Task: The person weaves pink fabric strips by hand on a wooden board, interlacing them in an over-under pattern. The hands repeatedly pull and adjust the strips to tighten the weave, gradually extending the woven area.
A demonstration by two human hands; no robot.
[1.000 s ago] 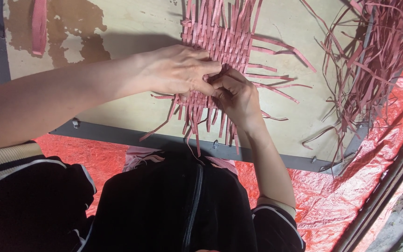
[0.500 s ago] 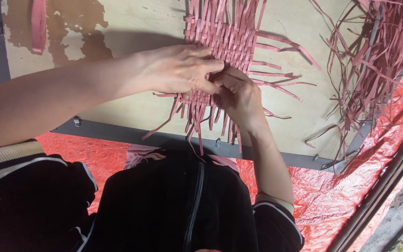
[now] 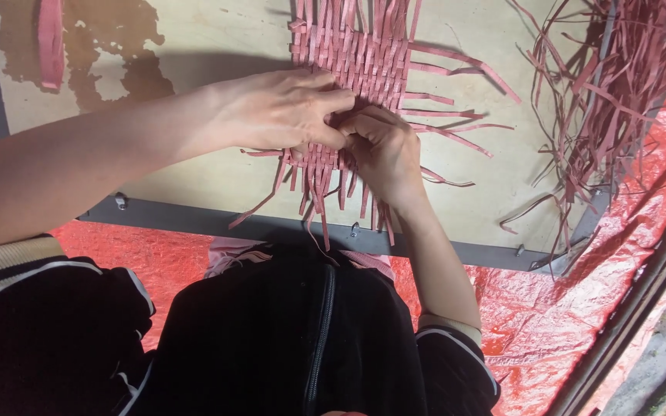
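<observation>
Closest to the camera is the person's black jacket [image 3: 310, 339] with a zipper down the middle, and under it a shiny red sheet [image 3: 549, 308] spread on the ground. Just past that is a flat wooden board [image 3: 194, 46] with a dark metal edge. On the board lies a pink woven mat [image 3: 356, 54] made of thin flat strips, with loose ends sticking out on every side. Since a moment ago almost nothing has moved: both hands have stayed at the near edge of the mat, and only the fingers have shifted a tiny bit. So the weaving work is at the same spot, and the same strip is being tucked in. The left hand [image 3: 279, 108] is curled down and pinches the strips at the mat's near edge, with the fingers closed tight. The right hand [image 3: 383, 150] is touching it, fingers bent and shut on a strip right beside the left fingertips. Farther off, to the right, is a messy pile of loose pink strips [image 3: 618, 85]. At the far left, one more pink strip [image 3: 50, 42] lies alone on the board.
</observation>
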